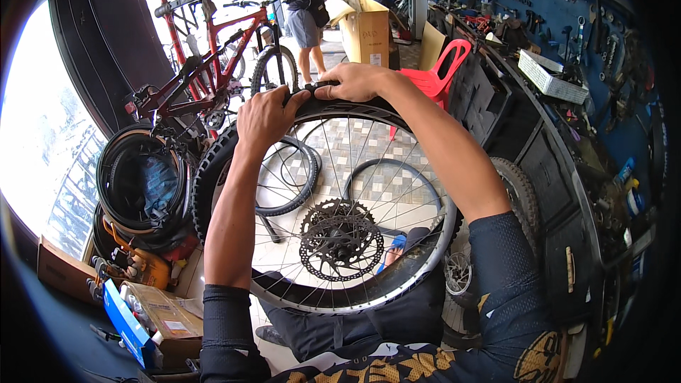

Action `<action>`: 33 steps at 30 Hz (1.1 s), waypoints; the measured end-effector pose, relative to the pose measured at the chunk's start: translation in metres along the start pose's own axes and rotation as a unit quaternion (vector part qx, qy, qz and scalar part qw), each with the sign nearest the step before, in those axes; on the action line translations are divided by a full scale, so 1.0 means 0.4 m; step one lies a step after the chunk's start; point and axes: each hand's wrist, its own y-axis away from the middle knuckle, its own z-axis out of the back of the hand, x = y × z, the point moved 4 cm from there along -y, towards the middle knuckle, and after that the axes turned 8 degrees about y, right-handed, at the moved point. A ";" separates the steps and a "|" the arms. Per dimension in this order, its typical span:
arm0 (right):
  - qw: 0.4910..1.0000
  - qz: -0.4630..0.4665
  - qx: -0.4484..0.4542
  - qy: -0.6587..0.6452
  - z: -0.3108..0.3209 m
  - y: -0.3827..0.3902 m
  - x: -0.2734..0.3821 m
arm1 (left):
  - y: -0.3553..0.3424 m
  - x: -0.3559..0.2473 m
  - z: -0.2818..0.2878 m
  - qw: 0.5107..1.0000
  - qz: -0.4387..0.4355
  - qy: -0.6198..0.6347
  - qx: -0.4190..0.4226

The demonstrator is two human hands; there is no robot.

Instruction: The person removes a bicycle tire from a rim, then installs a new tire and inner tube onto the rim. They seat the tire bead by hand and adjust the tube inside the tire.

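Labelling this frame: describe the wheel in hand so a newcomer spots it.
From the red chair, look lower left: a large spoked wheel, dark brake rotor at its hub. Among neighbouring wheels, only this one has the left hand and right hand on top.

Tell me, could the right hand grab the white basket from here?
Probably not as things stand: the right hand is occupied on the tire at the top of the wheel, and the white basket looks too far off to the right.
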 end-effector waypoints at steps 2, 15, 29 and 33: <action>0.999 -0.042 0.026 0.023 -0.015 -0.016 -0.013 | -0.006 0.007 -0.013 1.000 0.009 0.007 0.003; 0.980 -0.113 -0.165 -0.008 -0.086 0.028 -0.024 | -0.070 0.040 -0.089 0.996 0.041 0.059 0.046; 0.978 -0.188 -0.094 -0.006 -0.135 -0.036 -0.075 | -0.097 0.079 -0.151 0.993 0.088 0.041 0.067; 0.973 -0.198 -0.116 0.017 -0.143 -0.053 -0.087 | -0.121 0.110 -0.181 0.989 0.101 0.047 0.097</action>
